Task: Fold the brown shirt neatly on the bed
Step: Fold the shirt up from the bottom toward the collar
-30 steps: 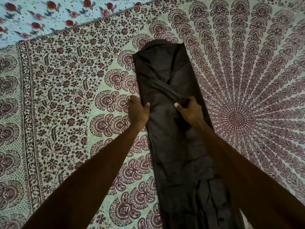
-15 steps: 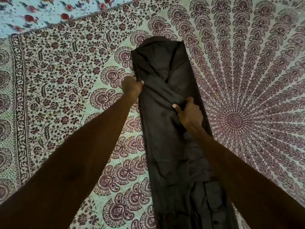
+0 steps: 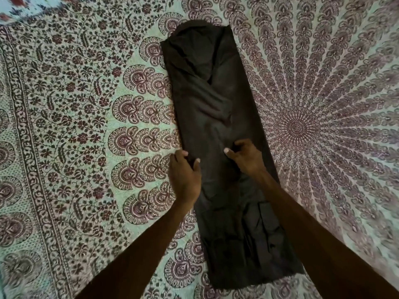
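Observation:
The brown shirt (image 3: 207, 87) lies folded into a long narrow strip down the middle of the bed, collar end far from me, hem end near the bottom of the view. A folded sleeve crosses its upper half diagonally. My left hand (image 3: 185, 175) rests on the strip's left edge at mid-length, fingers curled around the cloth edge. Pinching a small ridge of fabric near the strip's centre is my right hand (image 3: 245, 156), level with the left. Both forearms hide part of the shirt's lower sides.
The bed is covered by a pale green and maroon mandala-print sheet (image 3: 86, 126), with its round centre (image 3: 296, 128) just right of the shirt. A blue floral cloth (image 3: 19, 5) shows at the far left corner.
My left hand has come back down the shirt's left edge from near the sleeve fold to mid-length. My right hand stays at the centre. The view has shifted, showing the hem end.

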